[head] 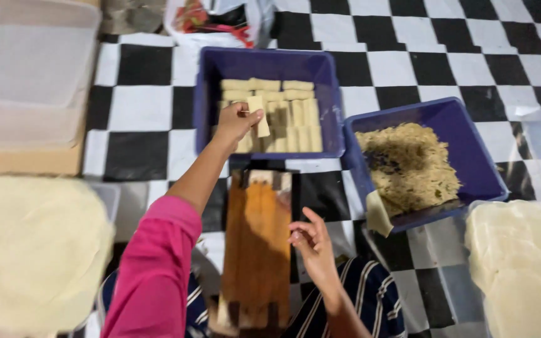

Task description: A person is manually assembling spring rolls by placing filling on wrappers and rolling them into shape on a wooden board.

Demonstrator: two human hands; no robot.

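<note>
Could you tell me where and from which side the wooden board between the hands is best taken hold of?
Probably by its two long edges, from the sides: the wooden board is narrow, lying flat lengthwise. The right hand already hovers open beside its right edge; the left hand holds a pale roll.

Blue plastic tub (208,94) smooth; wooden board (257,250) matt brown; checkered floor (446,56) glossy.

Pale rolled wrap (258,116) above blue tub (208,94)
</note>
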